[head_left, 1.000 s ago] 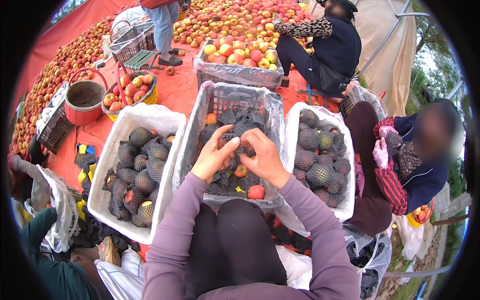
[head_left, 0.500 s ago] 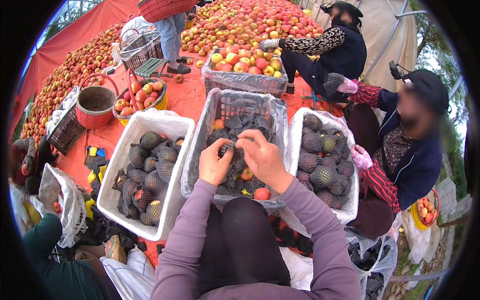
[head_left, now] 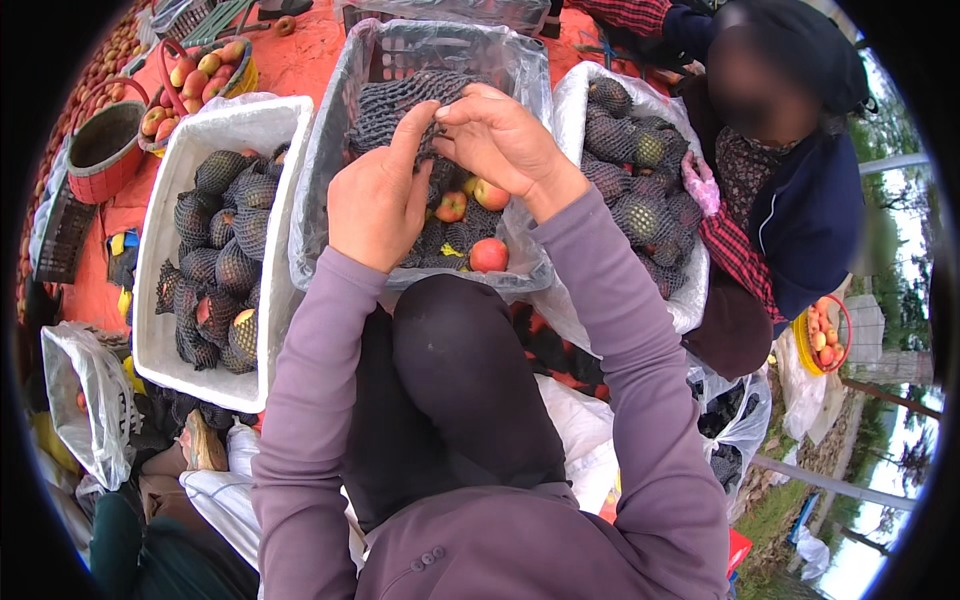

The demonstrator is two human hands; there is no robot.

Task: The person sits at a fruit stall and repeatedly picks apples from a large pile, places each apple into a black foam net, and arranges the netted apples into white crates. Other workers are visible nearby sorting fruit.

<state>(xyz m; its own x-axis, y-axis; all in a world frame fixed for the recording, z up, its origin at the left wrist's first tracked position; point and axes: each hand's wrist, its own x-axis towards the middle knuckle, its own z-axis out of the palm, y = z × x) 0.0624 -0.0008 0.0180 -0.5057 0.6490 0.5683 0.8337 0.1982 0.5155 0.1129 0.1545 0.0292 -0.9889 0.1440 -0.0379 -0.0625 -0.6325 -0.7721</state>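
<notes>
Above the grey plastic-lined crate, my left hand and my right hand meet with thumbs and fingers pinched on a black foam fruit net. The net spreads out beyond my fingertips; how much of it each hand grips is partly hidden. Beneath my hands, more black nets lie in the crate with a few bare red apples. To the left stands a white crate of netted apples. Another lined white crate with netted apples is on the right.
Across the right crate sits a co-worker in a dark vest, a pink-gloved hand at its rim. Far left are a red basket and a yellow basket of apples. A plastic bag of black nets lies right of my legs.
My view has tilted downward, so the crates appear higher. The black net between my hands now shows spread wide, where before it was bunched at my fingertips.
</notes>
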